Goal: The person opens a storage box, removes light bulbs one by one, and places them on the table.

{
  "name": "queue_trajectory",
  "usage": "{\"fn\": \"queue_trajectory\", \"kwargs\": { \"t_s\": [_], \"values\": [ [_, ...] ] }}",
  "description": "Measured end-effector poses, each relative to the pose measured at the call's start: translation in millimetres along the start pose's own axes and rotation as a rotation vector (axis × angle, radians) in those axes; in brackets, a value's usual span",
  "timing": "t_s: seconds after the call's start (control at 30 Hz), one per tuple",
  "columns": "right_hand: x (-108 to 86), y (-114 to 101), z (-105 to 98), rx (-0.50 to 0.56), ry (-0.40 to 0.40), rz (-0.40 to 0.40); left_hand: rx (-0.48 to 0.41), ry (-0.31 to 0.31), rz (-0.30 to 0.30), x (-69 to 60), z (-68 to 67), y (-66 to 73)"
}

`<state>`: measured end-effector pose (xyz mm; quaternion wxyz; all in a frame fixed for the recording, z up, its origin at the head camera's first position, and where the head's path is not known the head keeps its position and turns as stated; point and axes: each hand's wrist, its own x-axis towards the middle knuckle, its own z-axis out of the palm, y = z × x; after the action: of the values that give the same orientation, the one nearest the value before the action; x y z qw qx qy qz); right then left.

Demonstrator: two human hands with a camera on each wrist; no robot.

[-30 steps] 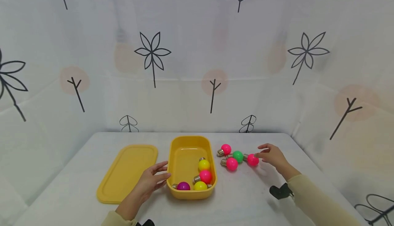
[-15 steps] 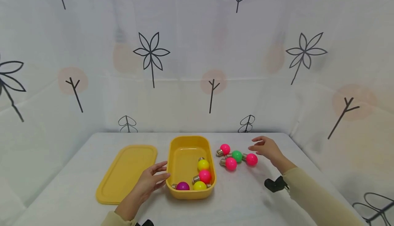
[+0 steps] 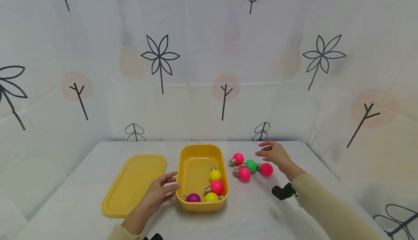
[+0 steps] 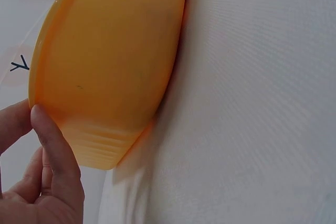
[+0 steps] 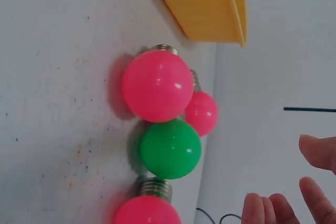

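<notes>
My left hand [image 3: 157, 192] touches the left rim of a yellow plastic box [image 3: 191, 206]; in the left wrist view its thumb [image 4: 48, 129] and a finger meet the rim. Inside the box lie a purple light bulb [image 3: 193, 197], two yellow bulbs [image 3: 215, 175] and a pink bulb [image 3: 217, 187]. My right hand [image 3: 275, 154] hovers with loose fingers above and behind a cluster on the table: a green bulb [image 3: 250, 166] with pink bulbs at its back left [image 3: 238, 158], front left [image 3: 245, 174] and right [image 3: 266, 169]. It holds nothing.
A yellow lid [image 3: 135, 185] lies flat on the white table [image 3: 248, 214], left of the box. Behind and around the table hangs a pale cloth [image 3: 196, 109] printed with plants.
My right hand has moved left and away from me, leaving the right-hand pink bulb where it lies. The left hand stays at the box rim. The bulbs keep their arrangement.
</notes>
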<state>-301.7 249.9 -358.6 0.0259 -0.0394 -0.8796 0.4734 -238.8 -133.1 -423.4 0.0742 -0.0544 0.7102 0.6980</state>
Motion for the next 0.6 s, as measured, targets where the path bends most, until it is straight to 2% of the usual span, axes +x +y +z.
{"fn": "queue_trajectory", "kwargs": {
  "t_s": [0.6],
  "values": [
    [5.3,-19,26,0.078,-0.029,0.000,0.012,0.010,-0.012,-0.6,0.6,0.7]
  ]
}}
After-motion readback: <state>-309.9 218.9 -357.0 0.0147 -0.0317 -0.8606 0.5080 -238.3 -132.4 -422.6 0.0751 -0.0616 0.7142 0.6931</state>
